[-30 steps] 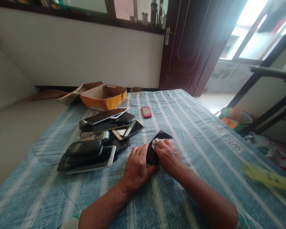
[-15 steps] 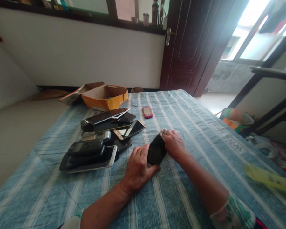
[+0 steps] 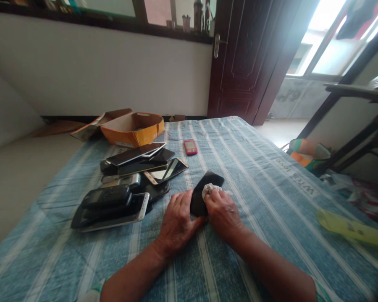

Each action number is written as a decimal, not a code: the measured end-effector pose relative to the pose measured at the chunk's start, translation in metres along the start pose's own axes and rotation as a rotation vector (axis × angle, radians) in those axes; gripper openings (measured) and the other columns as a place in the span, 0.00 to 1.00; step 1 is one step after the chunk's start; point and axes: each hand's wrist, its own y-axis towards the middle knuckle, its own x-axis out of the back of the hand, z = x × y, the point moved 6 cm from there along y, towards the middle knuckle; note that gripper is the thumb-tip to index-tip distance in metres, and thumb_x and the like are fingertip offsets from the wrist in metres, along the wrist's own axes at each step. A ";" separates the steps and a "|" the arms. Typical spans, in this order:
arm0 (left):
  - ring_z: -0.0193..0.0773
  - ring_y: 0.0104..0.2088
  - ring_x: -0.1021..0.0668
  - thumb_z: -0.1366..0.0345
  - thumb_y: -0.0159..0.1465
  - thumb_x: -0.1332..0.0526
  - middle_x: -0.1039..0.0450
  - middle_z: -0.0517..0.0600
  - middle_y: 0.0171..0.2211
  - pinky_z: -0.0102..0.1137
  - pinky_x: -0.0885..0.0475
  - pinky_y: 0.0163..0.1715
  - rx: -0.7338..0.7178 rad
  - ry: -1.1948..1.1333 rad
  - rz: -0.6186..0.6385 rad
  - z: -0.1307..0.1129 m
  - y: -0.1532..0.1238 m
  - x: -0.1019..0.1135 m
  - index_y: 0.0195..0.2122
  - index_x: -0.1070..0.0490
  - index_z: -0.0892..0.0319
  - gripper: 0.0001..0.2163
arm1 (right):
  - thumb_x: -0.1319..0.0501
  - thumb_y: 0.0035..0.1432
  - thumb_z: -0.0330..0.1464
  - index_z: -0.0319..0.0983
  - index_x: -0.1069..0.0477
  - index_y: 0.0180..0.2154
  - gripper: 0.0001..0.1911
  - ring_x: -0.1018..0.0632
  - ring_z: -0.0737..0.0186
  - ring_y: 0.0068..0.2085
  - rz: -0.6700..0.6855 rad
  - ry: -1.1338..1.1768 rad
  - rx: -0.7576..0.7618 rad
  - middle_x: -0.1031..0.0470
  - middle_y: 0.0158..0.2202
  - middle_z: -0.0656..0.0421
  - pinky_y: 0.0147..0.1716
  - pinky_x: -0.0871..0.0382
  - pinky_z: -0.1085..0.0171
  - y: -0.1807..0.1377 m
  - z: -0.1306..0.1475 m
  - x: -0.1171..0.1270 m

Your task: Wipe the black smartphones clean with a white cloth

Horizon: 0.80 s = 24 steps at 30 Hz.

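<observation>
A black smartphone (image 3: pixel 198 202) lies on the striped cloth, its dark face upward. My left hand (image 3: pixel 178 216) grips its left side and near end, with the thumb along the near edge. In my right hand (image 3: pixel 223 212) is a crumpled white tissue (image 3: pixel 210 189), pressed on the middle of the phone's surface. The fingertips of the right hand are partly hidden by the tissue. To the left of my hands is a loose pile of phones, with a white-edged smartphone (image 3: pixel 144 206), a black handset (image 3: pixel 107 197) and a gold-edged smartphone (image 3: pixel 173 170) among them.
Behind the pile stands an open orange cardboard box (image 3: pixel 129 136). A small pink phone (image 3: pixel 190 147) lies alone farther back. The blue striped cloth (image 3: pixel 255 188) covers the table or bed. A yellow strip (image 3: pixel 353 228) lies at the right edge, and a dark door (image 3: pixel 239 63) stands beyond.
My right hand has brought the tissue from the phone's far end down toward its middle, nearer to me. My left hand still holds the phone. The view has shifted slightly.
</observation>
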 end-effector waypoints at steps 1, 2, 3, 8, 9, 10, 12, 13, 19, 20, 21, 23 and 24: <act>0.52 0.42 0.25 0.58 0.54 0.31 0.25 0.60 0.42 0.46 0.25 0.42 -0.004 -0.006 -0.003 -0.001 0.000 0.000 0.53 0.37 0.67 0.29 | 0.45 0.61 0.24 0.36 0.26 0.36 0.09 0.29 0.53 0.36 -0.005 0.020 -0.007 0.27 0.35 0.51 0.34 0.36 0.58 0.001 -0.002 0.000; 0.52 0.42 0.24 0.57 0.55 0.32 0.25 0.60 0.42 0.46 0.25 0.42 -0.006 -0.016 -0.003 -0.001 -0.001 0.000 0.53 0.37 0.67 0.29 | 0.45 0.61 0.24 0.36 0.26 0.36 0.09 0.29 0.54 0.37 -0.009 0.040 -0.007 0.26 0.36 0.51 0.35 0.36 0.58 0.002 -0.004 0.000; 0.52 0.42 0.24 0.57 0.55 0.32 0.25 0.60 0.42 0.45 0.25 0.42 -0.009 -0.028 -0.001 -0.003 -0.003 0.000 0.54 0.37 0.66 0.29 | 0.46 0.61 0.23 0.37 0.26 0.36 0.10 0.29 0.54 0.37 -0.011 0.063 -0.006 0.26 0.37 0.51 0.36 0.36 0.59 0.004 -0.008 0.000; 0.53 0.46 0.25 0.60 0.56 0.33 0.26 0.60 0.45 0.47 0.24 0.44 -0.011 -0.070 0.039 -0.014 -0.011 -0.001 0.56 0.39 0.63 0.29 | 0.47 0.60 0.21 0.39 0.24 0.39 0.14 0.26 0.58 0.42 -0.033 0.251 -0.011 0.24 0.43 0.54 0.43 0.35 0.62 0.017 -0.036 -0.003; 0.53 0.47 0.25 0.62 0.57 0.34 0.27 0.60 0.46 0.47 0.24 0.45 -0.016 -0.076 0.055 -0.017 -0.013 -0.002 0.57 0.39 0.63 0.28 | 0.47 0.60 0.21 0.39 0.24 0.40 0.15 0.26 0.59 0.43 -0.043 0.312 -0.009 0.24 0.45 0.54 0.44 0.34 0.64 0.019 -0.042 -0.003; 0.53 0.48 0.25 0.64 0.58 0.35 0.27 0.60 0.47 0.48 0.24 0.46 -0.024 -0.080 0.069 -0.021 -0.014 -0.002 0.58 0.40 0.63 0.27 | 0.47 0.60 0.20 0.40 0.24 0.41 0.17 0.25 0.60 0.45 -0.051 0.377 -0.004 0.24 0.46 0.55 0.45 0.34 0.65 0.022 -0.047 -0.004; 0.54 0.50 0.26 0.67 0.58 0.37 0.27 0.61 0.49 0.48 0.25 0.48 -0.048 -0.081 0.094 -0.027 -0.015 -0.003 0.59 0.41 0.62 0.27 | 0.48 0.59 0.19 0.40 0.23 0.42 0.19 0.24 0.62 0.47 -0.068 0.503 -0.003 0.24 0.47 0.56 0.47 0.33 0.67 0.025 -0.057 -0.004; 0.54 0.51 0.26 0.68 0.59 0.38 0.28 0.61 0.50 0.49 0.26 0.49 -0.061 -0.079 0.107 -0.030 -0.015 -0.004 0.59 0.41 0.62 0.27 | 0.49 0.58 0.19 0.40 0.23 0.42 0.20 0.24 0.62 0.47 -0.075 0.559 -0.006 0.23 0.48 0.57 0.47 0.33 0.67 0.026 -0.061 -0.004; 0.56 0.55 0.28 0.70 0.59 0.40 0.30 0.64 0.53 0.51 0.28 0.53 -0.116 -0.056 0.151 -0.044 -0.016 -0.012 0.60 0.43 0.64 0.27 | 0.48 0.55 0.18 0.42 0.21 0.41 0.21 0.22 0.63 0.46 -0.122 0.740 -0.014 0.22 0.46 0.58 0.48 0.30 0.65 0.029 -0.074 -0.004; 0.56 0.55 0.28 0.70 0.60 0.40 0.30 0.64 0.53 0.51 0.28 0.53 -0.126 -0.056 0.155 -0.046 -0.015 -0.013 0.60 0.43 0.65 0.26 | 0.48 0.55 0.18 0.42 0.21 0.40 0.21 0.22 0.63 0.46 -0.133 0.751 -0.015 0.21 0.46 0.58 0.48 0.30 0.65 0.029 -0.076 -0.004; 0.56 0.55 0.28 0.71 0.60 0.41 0.30 0.64 0.53 0.51 0.28 0.53 -0.135 -0.062 0.163 -0.047 -0.013 -0.014 0.59 0.42 0.65 0.25 | 0.48 0.54 0.18 0.42 0.21 0.40 0.22 0.22 0.63 0.46 -0.146 0.760 -0.017 0.21 0.45 0.57 0.48 0.30 0.64 0.029 -0.078 -0.004; 0.53 0.52 0.26 0.73 0.60 0.42 0.28 0.62 0.50 0.49 0.27 0.52 -0.144 -0.087 0.184 -0.047 -0.004 -0.016 0.58 0.40 0.65 0.23 | 0.48 0.54 0.18 0.41 0.21 0.40 0.22 0.21 0.62 0.45 -0.186 0.775 -0.037 0.21 0.44 0.57 0.47 0.29 0.64 0.029 -0.086 -0.003; 0.50 0.48 0.24 0.74 0.61 0.44 0.26 0.60 0.46 0.46 0.25 0.49 -0.137 -0.107 0.195 -0.044 0.003 -0.017 0.56 0.38 0.64 0.21 | 0.48 0.53 0.18 0.41 0.21 0.40 0.22 0.21 0.62 0.44 -0.212 0.777 -0.060 0.21 0.43 0.57 0.46 0.29 0.64 0.028 -0.091 -0.002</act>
